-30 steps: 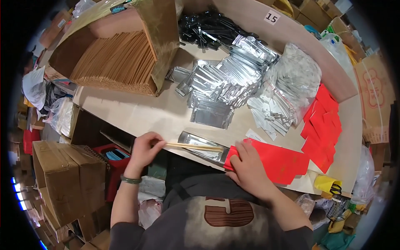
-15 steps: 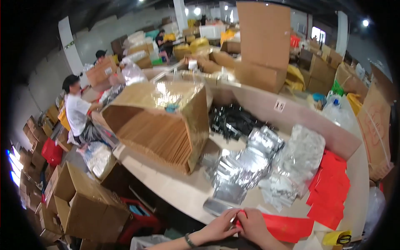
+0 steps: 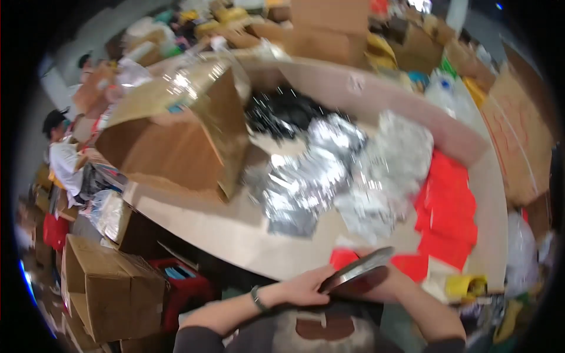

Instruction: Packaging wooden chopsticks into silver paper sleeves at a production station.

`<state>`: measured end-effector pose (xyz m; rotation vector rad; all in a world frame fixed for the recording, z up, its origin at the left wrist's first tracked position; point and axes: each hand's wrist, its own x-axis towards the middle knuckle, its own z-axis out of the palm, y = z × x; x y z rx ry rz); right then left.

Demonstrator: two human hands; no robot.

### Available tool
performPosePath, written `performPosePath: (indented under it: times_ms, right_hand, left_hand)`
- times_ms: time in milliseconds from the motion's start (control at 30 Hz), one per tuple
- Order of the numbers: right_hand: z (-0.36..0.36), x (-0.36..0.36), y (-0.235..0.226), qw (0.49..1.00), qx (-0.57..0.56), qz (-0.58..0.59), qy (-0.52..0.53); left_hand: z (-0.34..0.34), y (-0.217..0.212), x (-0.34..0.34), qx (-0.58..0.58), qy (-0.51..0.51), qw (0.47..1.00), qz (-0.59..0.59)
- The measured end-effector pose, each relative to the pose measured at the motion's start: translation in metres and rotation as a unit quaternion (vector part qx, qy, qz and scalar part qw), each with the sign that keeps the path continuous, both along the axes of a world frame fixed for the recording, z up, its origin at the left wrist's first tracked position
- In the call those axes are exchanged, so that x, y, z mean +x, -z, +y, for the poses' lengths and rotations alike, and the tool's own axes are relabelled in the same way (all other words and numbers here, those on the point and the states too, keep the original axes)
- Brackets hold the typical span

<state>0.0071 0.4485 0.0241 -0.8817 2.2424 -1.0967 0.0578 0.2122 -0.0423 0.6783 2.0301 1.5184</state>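
At the tabletop's [image 3: 229, 235] five o'clock, the left hand [image 3: 307, 287] pinches a silver packet's [image 3: 359, 269] near end; I can't tell the right hand's [image 3: 386, 285] grip. Handling it seems underway, calling for steady support.

Grey wall [image 3: 88, 42], pale pillar [image 3: 457, 14], bright window [image 3: 420, 5] — pale table [image 3: 235, 238], raised back panel [image 3: 376, 94]

The worktable [image 3: 194, 217] in front of me is pale, with a raised panel [image 3: 453, 126] along its back. On its left a cardboard carton [image 3: 226, 123] lies on its side, mouth toward the front, brown inside. Beside it, near the panel, I see a glossy black heap [image 3: 282, 115], then shiny silver packets [image 3: 294, 182], a crumpled clear bag [image 3: 406, 141] with white slips [image 3: 368, 215] at its front, and overlapping red sheets [image 3: 447, 212]. A yellow roll-like thing [image 3: 465, 286] sits by the near right corner.
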Motion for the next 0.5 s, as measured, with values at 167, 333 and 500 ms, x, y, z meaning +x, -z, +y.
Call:
performPosePath:
  times_ms: [167,333,500]
  right_hand:
    - [-0.009,0.003,0.045,0.935,0.046,0.333,0.116]
    - [-0.039,0.013,0.048,0.943,0.241,0.183,0.137]
    - [-0.05,0.016,0.049,0.937,0.269,0.169,0.143]
  left_hand:
    - [-0.014,-0.009,-0.007,-0.014,-0.061,0.99,-0.126]
    - [-0.037,0.019,0.003,-0.231,-0.292,0.928,0.032]
    - [-0.043,0.024,0.027,-0.249,-0.3,0.913,0.118]
